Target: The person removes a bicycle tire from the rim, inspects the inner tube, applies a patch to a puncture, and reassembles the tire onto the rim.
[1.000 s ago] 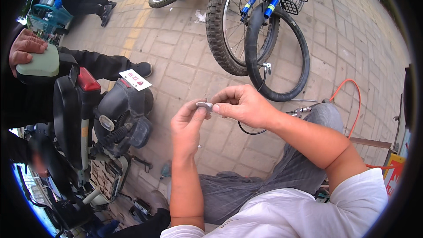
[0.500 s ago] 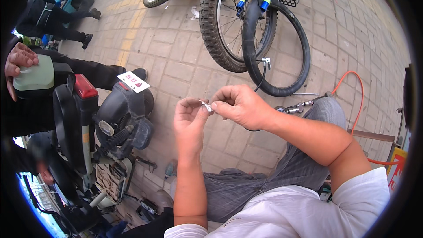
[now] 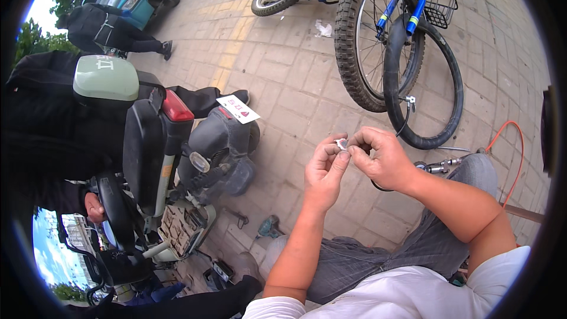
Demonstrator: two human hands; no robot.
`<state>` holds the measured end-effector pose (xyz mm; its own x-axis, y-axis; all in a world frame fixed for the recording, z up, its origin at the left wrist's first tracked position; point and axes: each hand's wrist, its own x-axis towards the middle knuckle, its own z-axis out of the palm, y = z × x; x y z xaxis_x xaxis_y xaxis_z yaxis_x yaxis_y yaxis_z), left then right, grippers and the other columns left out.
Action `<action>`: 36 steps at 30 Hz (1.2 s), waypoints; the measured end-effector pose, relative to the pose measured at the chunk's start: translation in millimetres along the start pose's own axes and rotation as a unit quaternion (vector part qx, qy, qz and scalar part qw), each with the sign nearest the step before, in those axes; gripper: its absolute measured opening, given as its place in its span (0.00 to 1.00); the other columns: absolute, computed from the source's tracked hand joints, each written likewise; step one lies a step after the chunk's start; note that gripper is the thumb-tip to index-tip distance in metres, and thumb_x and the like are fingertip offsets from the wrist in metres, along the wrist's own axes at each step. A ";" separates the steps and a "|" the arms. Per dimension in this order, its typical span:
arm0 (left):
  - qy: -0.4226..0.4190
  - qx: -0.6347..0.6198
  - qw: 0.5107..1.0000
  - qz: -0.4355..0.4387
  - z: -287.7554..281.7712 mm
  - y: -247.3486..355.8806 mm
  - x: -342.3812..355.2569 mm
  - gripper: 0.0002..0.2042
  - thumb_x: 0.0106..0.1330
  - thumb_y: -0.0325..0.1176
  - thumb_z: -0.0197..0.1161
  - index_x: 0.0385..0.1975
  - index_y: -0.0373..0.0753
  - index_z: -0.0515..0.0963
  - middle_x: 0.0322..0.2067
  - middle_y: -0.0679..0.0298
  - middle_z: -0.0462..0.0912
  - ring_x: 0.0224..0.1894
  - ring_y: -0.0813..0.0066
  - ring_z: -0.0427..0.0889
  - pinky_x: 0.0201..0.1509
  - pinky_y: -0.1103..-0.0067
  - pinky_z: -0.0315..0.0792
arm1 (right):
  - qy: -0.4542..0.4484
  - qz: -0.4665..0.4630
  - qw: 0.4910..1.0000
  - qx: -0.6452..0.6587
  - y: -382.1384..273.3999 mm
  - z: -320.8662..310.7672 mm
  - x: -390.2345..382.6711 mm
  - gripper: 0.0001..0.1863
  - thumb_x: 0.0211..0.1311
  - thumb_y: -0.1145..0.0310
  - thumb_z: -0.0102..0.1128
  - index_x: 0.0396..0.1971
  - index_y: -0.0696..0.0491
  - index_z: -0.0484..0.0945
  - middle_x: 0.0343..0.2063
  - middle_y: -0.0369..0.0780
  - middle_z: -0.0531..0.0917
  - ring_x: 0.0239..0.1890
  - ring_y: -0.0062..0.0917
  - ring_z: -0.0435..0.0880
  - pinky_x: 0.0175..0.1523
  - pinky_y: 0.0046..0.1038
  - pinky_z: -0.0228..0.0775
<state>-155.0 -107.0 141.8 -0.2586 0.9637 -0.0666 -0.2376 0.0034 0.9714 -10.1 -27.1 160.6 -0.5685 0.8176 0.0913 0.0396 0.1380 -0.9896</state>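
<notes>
My left hand (image 3: 326, 171) pinches a small whitish scrap (image 3: 341, 143), perhaps foil or peeled film, between thumb and fingers. Against it, the bent fingertips of my right hand (image 3: 381, 156) close on the scrap's edge. Beyond my right hand, a black inner tube (image 3: 453, 77) hangs partly out beside a knobby bicycle tyre (image 3: 348, 41). An air hose with a silver chuck (image 3: 410, 101) is fixed to the tube's valve. Near my right knee lies an inflator handle (image 3: 442, 166) with a gauge.
At left a scooter (image 3: 147, 153) stands close, with a pale green box (image 3: 106, 78) and a person in black beside it. A teal drill-like tool (image 3: 269, 227) lies by my knee. An orange hose (image 3: 520, 165) curves at right. Another person (image 3: 112, 29) bends near a teal vehicle.
The view has swung left, so everything sits farther right. My hands stay together on the scrap, fingers slightly shifted. The other person's hand has left the green box.
</notes>
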 end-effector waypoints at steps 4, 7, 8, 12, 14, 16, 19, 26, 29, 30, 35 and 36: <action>0.008 0.045 0.999 0.005 -5.0 2.7 -0.7 0.06 0.67 0.28 0.62 0.40 0.36 0.78 0.58 0.58 0.70 0.50 0.79 0.75 0.52 0.79 0.72 | -0.009 0.005 1.000 0.027 -2.7 1.5 1.6 0.07 0.60 0.73 0.59 0.31 0.63 0.78 0.26 0.40 0.79 0.25 0.20 0.78 0.31 0.25 0.72; 0.008 0.064 0.998 0.003 -7.2 3.6 -0.2 0.05 0.67 0.28 0.62 0.40 0.37 0.79 0.58 0.58 0.70 0.53 0.75 0.74 0.56 0.76 0.70 | -0.018 0.032 0.998 0.043 -4.1 -2.1 0.7 0.08 0.60 0.73 0.59 0.34 0.64 0.79 0.27 0.41 0.80 0.27 0.20 0.79 0.32 0.24 0.72; 0.010 0.067 0.998 0.004 -6.8 4.0 -0.4 0.05 0.67 0.28 0.62 0.40 0.37 0.79 0.58 0.58 0.70 0.53 0.75 0.74 0.56 0.76 0.70 | -0.022 0.032 0.998 0.042 -4.9 -2.8 0.3 0.09 0.60 0.72 0.59 0.35 0.63 0.79 0.27 0.41 0.80 0.27 0.20 0.79 0.32 0.25 0.72; 0.011 0.101 0.994 0.035 -10.1 -0.4 0.2 0.05 0.68 0.29 0.62 0.38 0.35 0.78 0.56 0.59 0.71 0.47 0.79 0.75 0.50 0.80 0.72 | -0.049 0.033 0.998 0.024 -4.7 -4.4 2.1 0.11 0.61 0.71 0.59 0.38 0.63 0.81 0.26 0.43 0.81 0.26 0.21 0.79 0.33 0.26 0.73; 0.014 0.141 0.990 0.023 -13.1 3.8 -2.1 0.04 0.68 0.28 0.61 0.37 0.35 0.78 0.55 0.60 0.70 0.49 0.79 0.75 0.53 0.79 0.72 | -0.079 0.066 0.994 0.041 -10.2 -6.0 5.3 0.12 0.62 0.70 0.59 0.39 0.64 0.81 0.26 0.43 0.83 0.26 0.21 0.80 0.33 0.25 0.73; 0.003 0.156 0.987 0.025 -8.5 5.7 6.4 0.05 0.69 0.29 0.61 0.37 0.35 0.78 0.54 0.60 0.70 0.48 0.79 0.75 0.52 0.78 0.72 | -0.083 0.093 0.990 0.070 -3.4 -12.8 9.4 0.13 0.63 0.69 0.58 0.39 0.64 0.81 0.27 0.42 0.84 0.27 0.20 0.81 0.34 0.24 0.73; -0.006 0.179 0.983 0.036 -6.9 2.4 13.2 0.07 0.69 0.32 0.60 0.36 0.34 0.77 0.53 0.59 0.71 0.47 0.78 0.74 0.51 0.78 0.72 | -0.084 0.118 0.987 0.075 -3.7 -15.6 13.3 0.13 0.64 0.70 0.58 0.39 0.65 0.81 0.28 0.41 0.85 0.30 0.20 0.84 0.35 0.23 0.74; -0.003 0.249 0.966 0.066 -2.0 -1.1 11.8 0.09 0.70 0.32 0.57 0.37 0.31 0.75 0.50 0.57 0.73 0.40 0.77 0.77 0.45 0.79 0.74 | -0.044 0.071 0.996 -0.012 3.1 -7.9 8.6 0.09 0.60 0.73 0.58 0.33 0.65 0.82 0.24 0.43 0.85 0.26 0.20 0.84 0.32 0.23 0.74; -0.003 0.288 0.953 0.090 -2.8 0.7 9.1 0.08 0.69 0.31 0.57 0.37 0.30 0.74 0.50 0.54 0.73 0.41 0.71 0.79 0.44 0.77 0.76 | -0.028 0.040 0.998 -0.042 10.4 -2.1 8.4 0.08 0.59 0.75 0.59 0.31 0.65 0.82 0.22 0.43 0.84 0.24 0.20 0.83 0.30 0.24 0.73; 0.000 0.296 0.949 0.104 -3.6 -1.2 9.4 0.08 0.69 0.30 0.58 0.37 0.30 0.74 0.50 0.54 0.73 0.42 0.69 0.79 0.45 0.76 0.76 | -0.013 0.018 0.998 -0.055 13.0 0.0 8.7 0.07 0.56 0.76 0.60 0.30 0.64 0.82 0.21 0.44 0.83 0.22 0.22 0.82 0.29 0.25 0.72; 0.007 0.323 0.938 0.130 -6.0 -4.3 7.2 0.07 0.68 0.29 0.58 0.37 0.30 0.74 0.51 0.53 0.73 0.43 0.66 0.79 0.46 0.75 0.76 | -0.008 -0.027 0.991 -0.131 16.0 1.9 8.8 0.06 0.53 0.75 0.61 0.28 0.64 0.81 0.22 0.46 0.81 0.20 0.27 0.80 0.28 0.27 0.71; 0.007 0.323 0.938 0.125 -5.3 -3.5 6.4 0.07 0.68 0.29 0.58 0.37 0.30 0.74 0.51 0.53 0.73 0.43 0.66 0.79 0.46 0.75 0.76 | -0.007 -0.035 0.990 -0.136 15.8 1.7 8.7 0.06 0.53 0.75 0.61 0.28 0.64 0.80 0.22 0.47 0.81 0.20 0.28 0.79 0.28 0.28 0.71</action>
<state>-160.8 -102.2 136.8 -0.2436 0.9524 0.1833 0.4484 -0.0570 0.8920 -15.8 -18.8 145.6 -0.5881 0.7939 0.1546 0.2195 0.3407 -0.9142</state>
